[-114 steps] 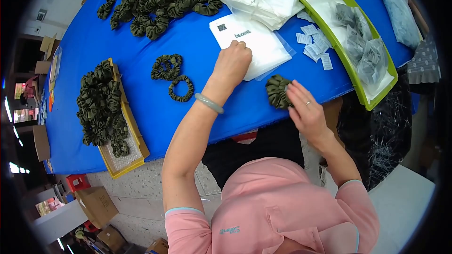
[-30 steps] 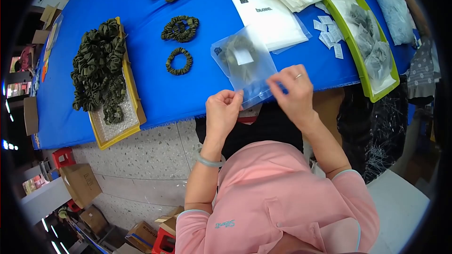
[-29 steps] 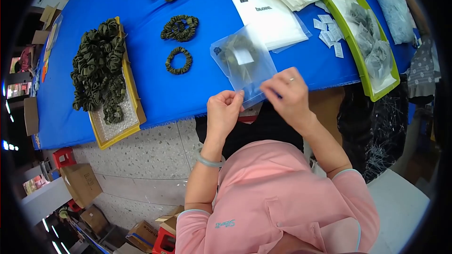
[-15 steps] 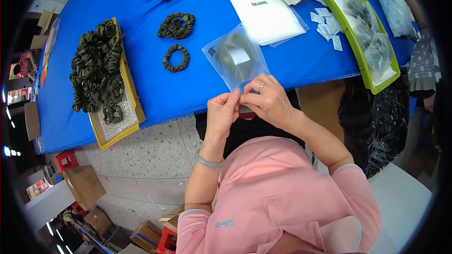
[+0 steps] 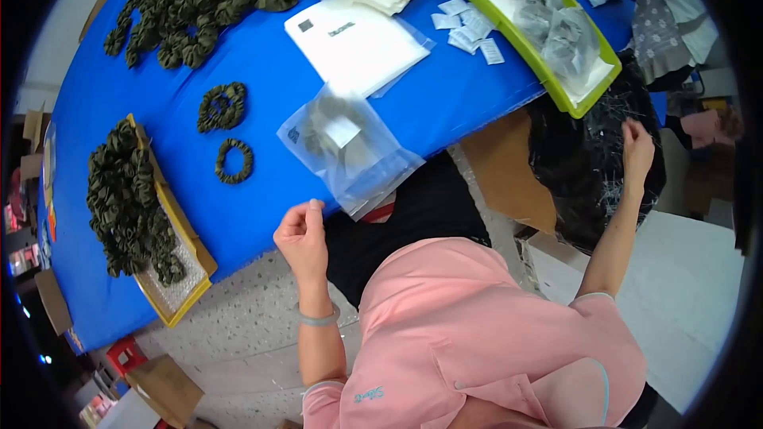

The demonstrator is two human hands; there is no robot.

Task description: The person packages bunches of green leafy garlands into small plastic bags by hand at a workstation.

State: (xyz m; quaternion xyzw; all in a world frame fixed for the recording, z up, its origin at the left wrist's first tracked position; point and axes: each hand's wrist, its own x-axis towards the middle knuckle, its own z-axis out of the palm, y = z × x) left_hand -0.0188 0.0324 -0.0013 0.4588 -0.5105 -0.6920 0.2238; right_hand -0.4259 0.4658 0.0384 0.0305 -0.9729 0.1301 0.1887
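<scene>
A clear plastic bag [image 5: 373, 167] with a dark green scrunchie and a white slip inside lies at the table's front edge, its open end hanging over. Just left of that end is my left hand [image 5: 302, 237], thumb against curled fingers, with nothing visible in it. My right hand [image 5: 638, 155] is stretched far right, above a black plastic sack [image 5: 584, 167]. Its fingers are drawn together; whether anything small is between them cannot be made out. A single scrunchie [image 5: 234, 161] and a small bunch of scrunchies [image 5: 222, 107] lie left of the bag.
A yellow tray [image 5: 191, 290] heaped with scrunchies stands at left, with a larger pile [image 5: 207, 8] behind. White printed bags [image 5: 358, 44] lie at the back, beside small white packets [image 5: 470, 30]. The green tray [image 5: 556, 95] at right holds filled bags. Another person's clothing [image 5: 664, 32] shows beyond.
My hands have parted from the bag's end. The right one swung out right over the black sack; the left drew back leftward. The bag was let go onto the table. The view shifted.
</scene>
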